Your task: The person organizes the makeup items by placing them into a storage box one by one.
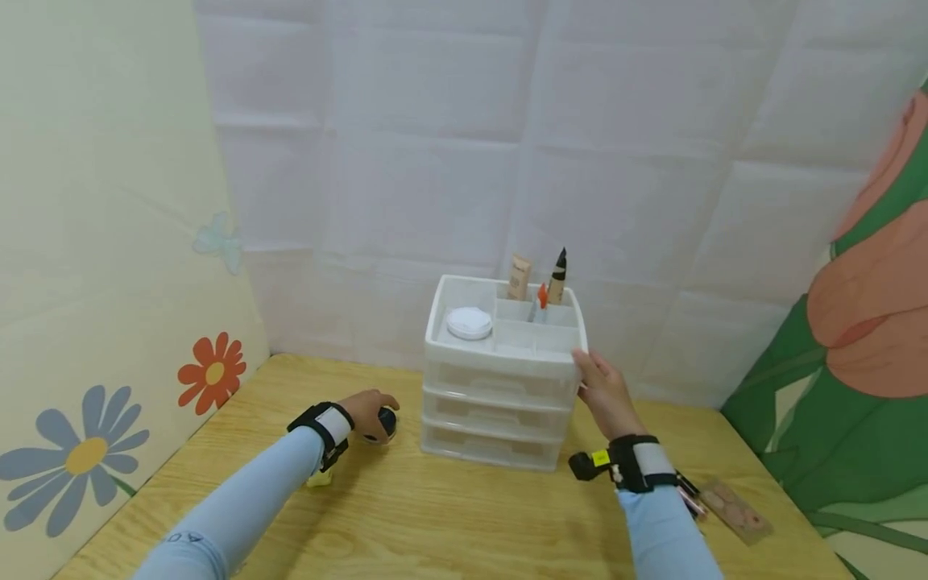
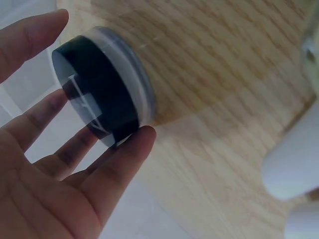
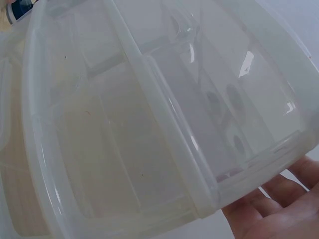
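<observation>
white translucent plastic makes up the box (image 1: pixel 500 351). the jar (image 2: pixel 102 87) rests on the table (image 1: pixel 406 524), just left of the box. left hand (image 1: pixel 367 415): fingers spread around the jar, thumb standing off it in the wrist view; no firm grip evident. right hand (image 1: pixel 607 393): at the box's right side, fingers against the wall; whether they grip cannot be told. jar judged light and stiff; its smooth black lid (image 2: pixel 93 84) may slip. best hold: thumb and fingers opposed around the rim. box judged light, liable to slide; steady by the side walls.
</observation>
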Demonstrator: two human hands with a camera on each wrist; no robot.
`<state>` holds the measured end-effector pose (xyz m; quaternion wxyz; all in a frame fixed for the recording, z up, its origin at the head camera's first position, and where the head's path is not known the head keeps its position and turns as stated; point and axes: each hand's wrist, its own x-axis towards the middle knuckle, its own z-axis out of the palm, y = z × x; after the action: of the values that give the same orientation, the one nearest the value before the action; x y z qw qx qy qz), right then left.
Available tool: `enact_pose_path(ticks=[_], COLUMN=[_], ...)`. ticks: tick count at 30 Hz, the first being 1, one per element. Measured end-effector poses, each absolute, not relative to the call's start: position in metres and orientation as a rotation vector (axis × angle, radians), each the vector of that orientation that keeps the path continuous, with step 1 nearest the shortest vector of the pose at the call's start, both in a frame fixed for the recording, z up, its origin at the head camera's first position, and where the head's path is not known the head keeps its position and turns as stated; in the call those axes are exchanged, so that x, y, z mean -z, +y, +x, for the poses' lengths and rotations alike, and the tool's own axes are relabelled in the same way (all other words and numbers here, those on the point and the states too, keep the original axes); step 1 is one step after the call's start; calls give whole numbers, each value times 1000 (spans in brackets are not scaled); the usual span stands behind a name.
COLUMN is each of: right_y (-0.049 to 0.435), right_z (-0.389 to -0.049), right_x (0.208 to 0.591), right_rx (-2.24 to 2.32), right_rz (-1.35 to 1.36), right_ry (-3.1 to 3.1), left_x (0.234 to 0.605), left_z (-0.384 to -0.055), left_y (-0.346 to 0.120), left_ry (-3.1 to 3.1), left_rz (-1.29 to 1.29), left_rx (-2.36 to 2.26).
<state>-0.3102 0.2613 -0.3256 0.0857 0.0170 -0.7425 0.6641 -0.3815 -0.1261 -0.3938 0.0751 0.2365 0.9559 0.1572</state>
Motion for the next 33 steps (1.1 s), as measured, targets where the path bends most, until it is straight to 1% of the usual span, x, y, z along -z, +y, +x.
enact_pose_path(ticks=[8, 21, 27, 33], right_y=[261, 261, 262, 262], right_z=[-310, -311, -312, -311], right_x=[324, 326, 326, 326], right_rx=[-1974, -1977, -1972, -1960], right_rz=[60, 58, 60, 64], right_ry=[-2220, -2208, -2210, -2231], left_x=[406, 409, 400, 376], left_z=[-389, -390, -383, -365], left_y=[-126, -129, -132, -136], left_ry=[2902, 2894, 2862, 2825], left_rz=[753, 807, 886, 956], left_rx=[-501, -519, -497, -480])
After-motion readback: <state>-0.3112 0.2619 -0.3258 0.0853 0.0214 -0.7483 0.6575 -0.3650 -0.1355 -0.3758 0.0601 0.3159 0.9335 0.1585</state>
